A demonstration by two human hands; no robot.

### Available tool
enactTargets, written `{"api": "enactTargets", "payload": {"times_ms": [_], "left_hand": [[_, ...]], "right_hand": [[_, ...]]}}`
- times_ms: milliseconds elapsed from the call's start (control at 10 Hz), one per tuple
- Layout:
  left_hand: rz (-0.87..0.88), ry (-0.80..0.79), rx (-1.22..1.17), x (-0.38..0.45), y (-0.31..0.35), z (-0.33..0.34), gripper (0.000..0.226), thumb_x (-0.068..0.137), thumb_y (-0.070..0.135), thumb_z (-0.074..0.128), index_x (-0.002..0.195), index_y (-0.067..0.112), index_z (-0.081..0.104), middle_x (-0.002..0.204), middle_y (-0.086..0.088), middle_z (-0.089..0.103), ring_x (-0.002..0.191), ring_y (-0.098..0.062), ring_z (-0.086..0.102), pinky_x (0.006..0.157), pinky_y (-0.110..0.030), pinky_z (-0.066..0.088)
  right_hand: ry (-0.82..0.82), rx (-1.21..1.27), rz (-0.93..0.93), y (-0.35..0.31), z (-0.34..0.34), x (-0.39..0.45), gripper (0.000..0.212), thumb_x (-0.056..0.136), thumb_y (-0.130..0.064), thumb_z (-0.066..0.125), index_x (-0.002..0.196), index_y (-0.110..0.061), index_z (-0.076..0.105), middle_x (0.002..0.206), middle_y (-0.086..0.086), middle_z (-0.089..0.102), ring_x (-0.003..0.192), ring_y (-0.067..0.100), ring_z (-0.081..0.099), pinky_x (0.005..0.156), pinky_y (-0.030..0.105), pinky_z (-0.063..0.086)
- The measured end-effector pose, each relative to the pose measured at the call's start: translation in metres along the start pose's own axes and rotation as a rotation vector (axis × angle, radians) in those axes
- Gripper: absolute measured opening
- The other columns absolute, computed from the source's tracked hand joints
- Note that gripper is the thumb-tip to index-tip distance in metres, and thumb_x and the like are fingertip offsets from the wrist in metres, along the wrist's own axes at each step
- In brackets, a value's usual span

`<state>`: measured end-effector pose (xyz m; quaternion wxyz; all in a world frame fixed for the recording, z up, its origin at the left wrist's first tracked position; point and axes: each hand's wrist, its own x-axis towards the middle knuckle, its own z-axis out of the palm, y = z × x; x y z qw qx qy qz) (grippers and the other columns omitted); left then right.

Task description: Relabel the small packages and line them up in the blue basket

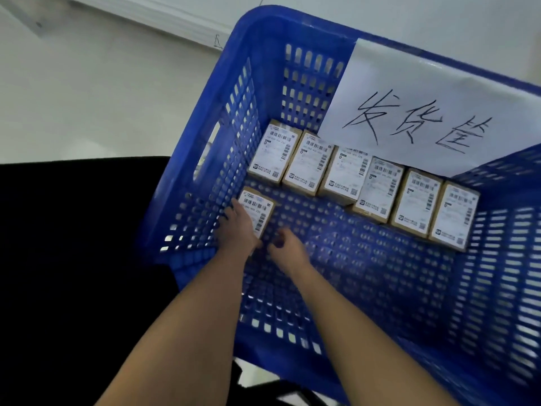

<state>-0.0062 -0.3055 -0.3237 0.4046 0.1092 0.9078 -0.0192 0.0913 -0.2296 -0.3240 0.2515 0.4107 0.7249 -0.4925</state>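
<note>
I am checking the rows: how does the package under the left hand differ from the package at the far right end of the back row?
The package under the left hand lies alone in a new front row by the basket's left wall; the far-right package ends a row of six. The left hand rests on the first; nothing touches the second. The right hand holds nothing. Both are brown boxes, white barcode label up, on the blue basket floor.
</note>
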Motion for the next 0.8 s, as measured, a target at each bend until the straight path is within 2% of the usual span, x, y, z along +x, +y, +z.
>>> {"api": "enactTargets", "payload": {"times_ms": [100,300,500,600,700,800], "left_hand": [[-0.006,-0.004,-0.007,0.007,-0.002,0.004,0.127,0.071,0.034,0.083,0.149,0.002,-0.012,0.153,-0.022,0.011,0.138,-0.039,0.023,0.105,-0.052,0.037],[-0.051,0.032,-0.014,0.012,-0.008,0.013,0.128,0.065,0.033,0.087,0.150,0.004,-0.004,0.147,-0.019,0.023,0.134,-0.035,0.031,0.103,-0.048,0.039],[-0.073,0.094,0.172,0.007,-0.004,0.012,0.110,0.078,0.038,0.077,0.148,0.001,0.001,0.149,-0.017,0.021,0.135,-0.030,0.030,0.103,-0.040,0.037],[-0.105,0.089,0.168,0.002,0.001,0.007,0.105,0.082,0.039,0.074,0.148,-0.001,0.003,0.150,-0.018,0.020,0.135,-0.030,0.030,0.103,-0.040,0.038],[-0.138,0.058,0.121,-0.005,0.005,-0.002,0.105,0.082,0.041,0.073,0.148,-0.004,0.003,0.150,-0.020,0.019,0.133,-0.033,0.035,0.099,-0.042,0.043],[-0.112,0.054,0.052,-0.016,0.008,-0.017,0.081,0.094,0.041,0.056,0.148,-0.003,0.014,0.146,-0.021,0.035,0.127,-0.035,0.044,0.092,-0.043,0.043]], "right_hand": [[-0.050,0.006,0.000,0.000,0.011,0.005,0.046,0.091,-0.018,0.054,0.136,-0.014,0.043,0.130,0.006,0.056,0.113,0.023,0.055,0.085,0.031,0.045],[-0.092,0.057,0.034,0.003,0.024,0.011,0.040,0.089,-0.015,0.054,0.129,-0.012,0.048,0.122,0.009,0.060,0.107,0.026,0.058,0.090,0.040,0.048],[-0.104,0.076,0.018,0.001,0.026,0.010,0.039,0.090,-0.011,0.052,0.129,-0.010,0.048,0.121,0.008,0.060,0.105,0.024,0.057,0.083,0.033,0.047],[-0.131,0.055,0.007,0.002,0.020,0.006,0.043,0.091,-0.013,0.052,0.134,-0.012,0.046,0.123,0.009,0.058,0.106,0.023,0.057,0.081,0.030,0.046],[-0.149,0.106,0.048,0.009,0.009,0.002,0.044,0.093,-0.013,0.051,0.136,-0.013,0.045,0.125,0.009,0.056,0.099,0.019,0.056,0.077,0.025,0.047],[-0.132,0.213,0.089,0.017,-0.010,-0.011,0.029,0.096,-0.011,0.050,0.125,-0.009,0.053,0.113,0.014,0.060,0.075,0.013,0.053,0.056,0.017,0.043]]}}
